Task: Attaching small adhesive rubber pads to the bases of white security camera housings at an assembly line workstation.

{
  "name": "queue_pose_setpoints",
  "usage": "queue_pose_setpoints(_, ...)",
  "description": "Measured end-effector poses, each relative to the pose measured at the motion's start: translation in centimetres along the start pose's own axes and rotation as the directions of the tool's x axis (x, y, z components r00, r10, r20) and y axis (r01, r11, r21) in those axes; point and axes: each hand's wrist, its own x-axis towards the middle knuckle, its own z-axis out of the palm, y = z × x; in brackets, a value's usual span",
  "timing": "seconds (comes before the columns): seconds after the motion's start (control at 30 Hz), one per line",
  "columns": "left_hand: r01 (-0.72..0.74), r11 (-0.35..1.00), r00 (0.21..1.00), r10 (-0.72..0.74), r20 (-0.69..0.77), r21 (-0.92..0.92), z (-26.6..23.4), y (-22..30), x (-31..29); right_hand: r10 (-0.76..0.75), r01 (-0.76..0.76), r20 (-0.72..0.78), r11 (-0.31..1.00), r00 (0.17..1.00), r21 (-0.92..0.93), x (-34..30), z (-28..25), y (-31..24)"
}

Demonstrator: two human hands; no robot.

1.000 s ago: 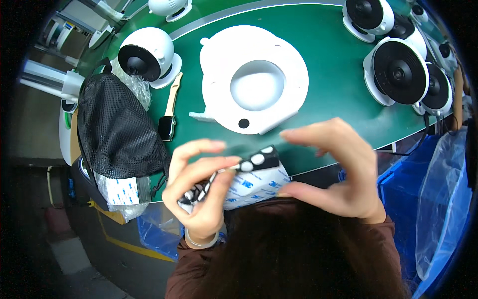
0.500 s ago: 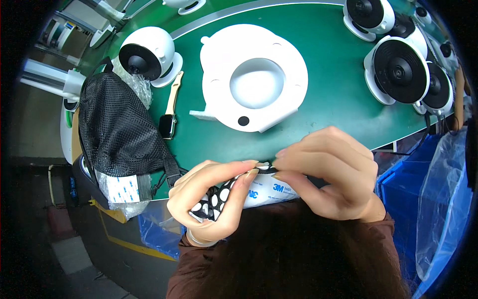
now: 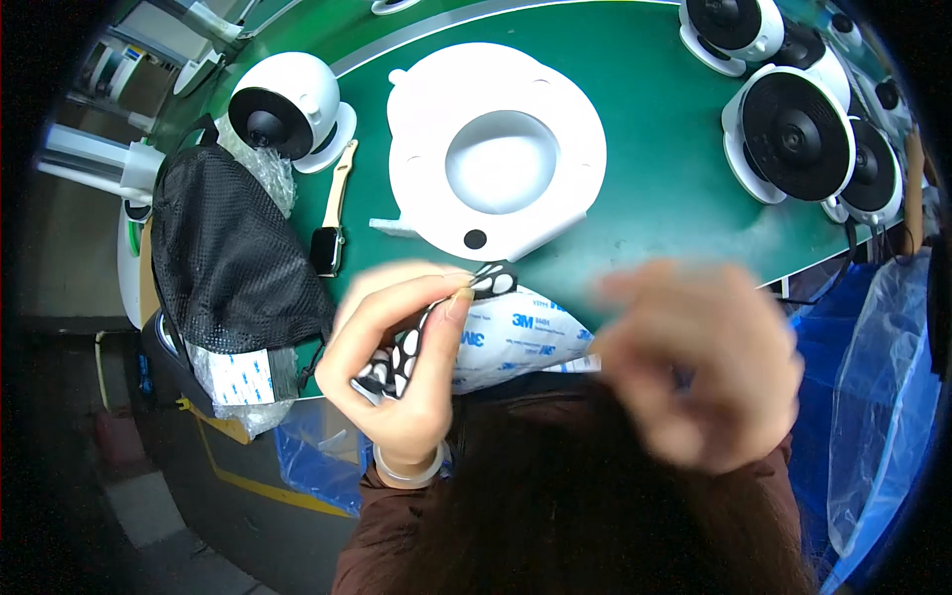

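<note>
My left hand pinches a black strip with white oval spots between thumb and fingertips. Its spotted length folds back into the palm. Below the pinch, a white sheet with blue print spreads out near the table's front edge; whether it joins the strip is hidden. Off to the right, apart from the strip, is my right hand, smeared by motion so that its fingers cannot be read. Beyond both hands lies a white ring-shaped fixture with a round recess and a black dot on its near side.
Left on the green table are a black mesh bag, a smartwatch and a white round camera-like device. Several similar devices crowd the right. Blue bins with clear plastic stand below the right edge.
My right hand has come away from the strip and swung right. My left hand has moved slightly up and left with the strip, and more of the printed sheet now shows.
</note>
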Motion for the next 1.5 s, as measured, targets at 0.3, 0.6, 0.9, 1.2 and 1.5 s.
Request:
queue_pose_setpoints(0.3, -0.022, 0.989, 0.987, 0.045, 0.156, -0.143, 0.8, -0.7, 1.7, 0.446, -0.427, -0.031, 0.873, 0.895, 0.237, 3.1, -0.2, 3.9)
queue_pose_setpoints(0.6, -0.051, 0.995, 0.987, 0.064, 0.15, -0.087, 0.8, -0.8, 1.7, 0.357, -0.35, -0.072, 0.932, 0.931, 0.1, 3.3, 0.4, 3.9)
queue_pose_setpoints(0.9, -0.028, 0.985, 0.988, 0.053, 0.144, -0.168, 0.8, -1.1, 1.7, 0.439, -0.432, 0.02, 0.872, 0.898, 0.232, 3.2, 0.2, 4.4)
queue_pose_setpoints(1.2, 0.012, 0.973, 0.994, 0.014, 0.108, -0.232, 0.9, -1.3, 1.7, 0.091, -0.096, -0.191, 0.995, 0.977, -0.018, 2.0, 1.5, 4.3)
queue_pose_setpoints(1.5, -0.054, 0.986, 0.958, 0.095, 0.269, -0.155, 1.7, -1.2, 1.9, 0.036, -0.063, -0.174, 0.986, 0.984, -0.154, 2.0, 1.9, 3.7)
